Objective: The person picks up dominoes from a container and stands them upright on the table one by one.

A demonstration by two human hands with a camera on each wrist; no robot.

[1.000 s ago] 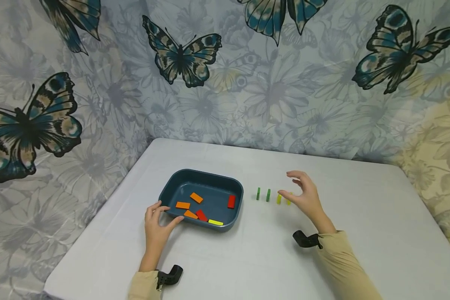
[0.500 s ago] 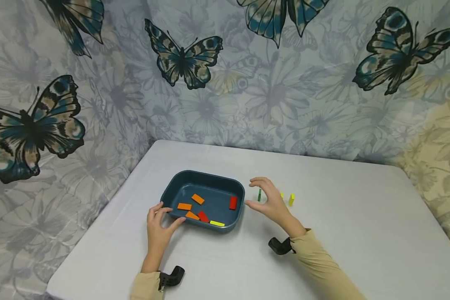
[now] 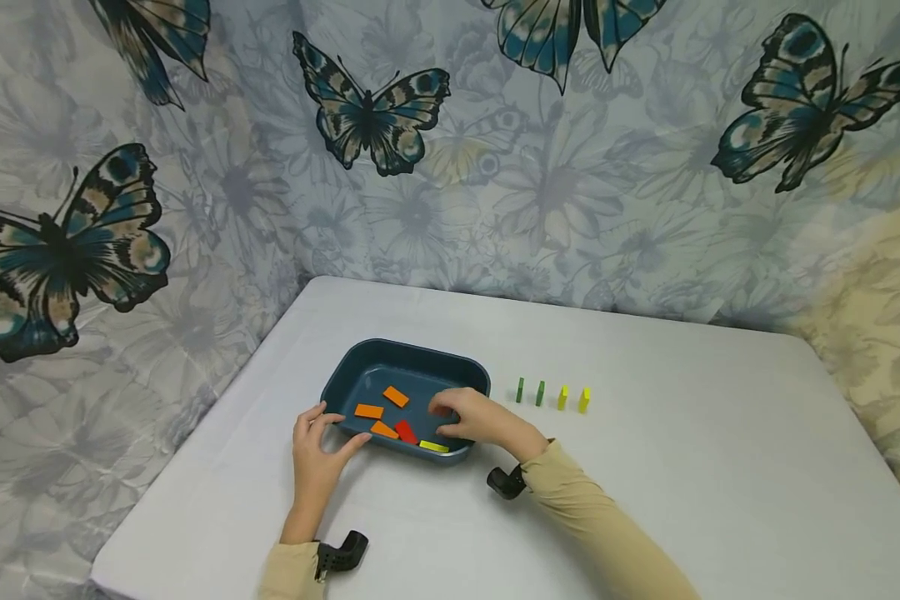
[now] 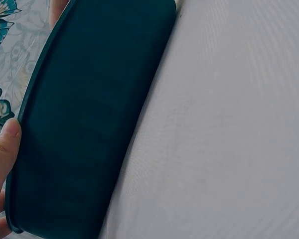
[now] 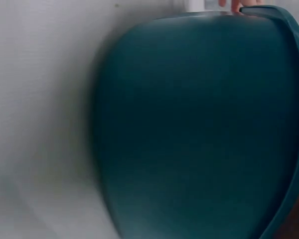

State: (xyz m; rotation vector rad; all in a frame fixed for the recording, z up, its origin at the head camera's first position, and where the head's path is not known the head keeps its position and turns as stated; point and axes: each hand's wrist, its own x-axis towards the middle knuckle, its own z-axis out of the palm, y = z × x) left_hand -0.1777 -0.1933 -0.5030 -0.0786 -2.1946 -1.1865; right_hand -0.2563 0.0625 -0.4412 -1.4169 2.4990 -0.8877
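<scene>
A dark blue-green rectangular tray (image 3: pixel 420 346) sits on the white table. My left hand (image 3: pixel 317 454) grips its near left corner, thumb on the near rim and fingers at the left side; the left wrist view shows the thumb (image 4: pixel 6 147) against the rim. Inside lie orange domino-like blocks (image 3: pixel 395 397), a red block (image 3: pixel 406 431) and a yellow block (image 3: pixel 433 447). My right hand (image 3: pixel 480 417) reaches over the right rim into the tray, thumb and fingers bent and apart. The right part of the tray floor is hidden beneath it. The tray's outer wall (image 5: pixel 199 124) fills the right wrist view.
Right of the tray, two green blocks (image 3: pixel 540 392) and two yellow blocks (image 3: pixel 584 400) stand upright in a row. Behind the table (image 3: pixel 682 467) hangs a butterfly-patterned cloth (image 3: pixel 555 192).
My right hand has moved left from the standing yellow blocks, past the green ones, into the tray, covering the red block at its right side. My left hand stays at the corner.
</scene>
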